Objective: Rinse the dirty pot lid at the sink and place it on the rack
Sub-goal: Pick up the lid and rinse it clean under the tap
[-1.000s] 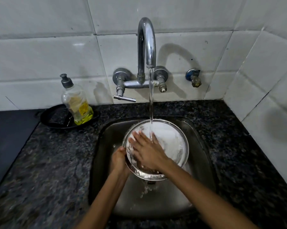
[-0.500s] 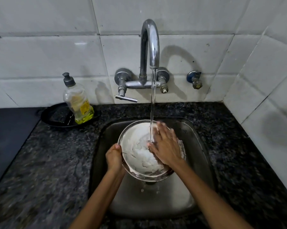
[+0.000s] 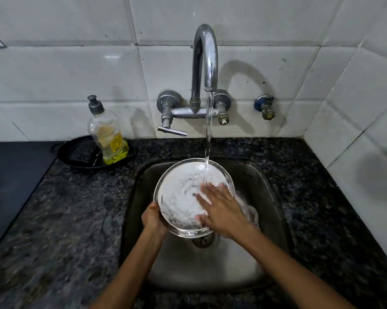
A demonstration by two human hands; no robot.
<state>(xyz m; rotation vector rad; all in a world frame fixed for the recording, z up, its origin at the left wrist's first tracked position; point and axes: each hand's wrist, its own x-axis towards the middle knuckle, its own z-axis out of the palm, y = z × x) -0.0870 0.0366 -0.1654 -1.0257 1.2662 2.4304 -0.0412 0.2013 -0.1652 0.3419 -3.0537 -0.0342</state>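
Observation:
A round glass pot lid (image 3: 179, 192) with a metal rim, covered in white foam, is held tilted over the steel sink (image 3: 268, 197). Water runs from the curved tap (image 3: 204, 56) onto the lid's upper right part. My left hand (image 3: 152, 219) grips the lid's lower left rim. My right hand (image 3: 221, 208) lies flat with spread fingers on the lid's inner face, at its right side. The sink drain (image 3: 202, 240) shows just below the lid. No rack is in view.
A soap bottle (image 3: 106, 134) with yellow liquid stands in a black dish (image 3: 76, 156) on the dark granite counter (image 3: 65, 219) left of the sink. White tiled walls close the back and right. A small wall valve (image 3: 265, 107) sits right of the tap.
My right hand has slid from the lid's left side across to its right side, rubbing the foamy surface. The lid has tipped a little and my left hand keeps its grip.

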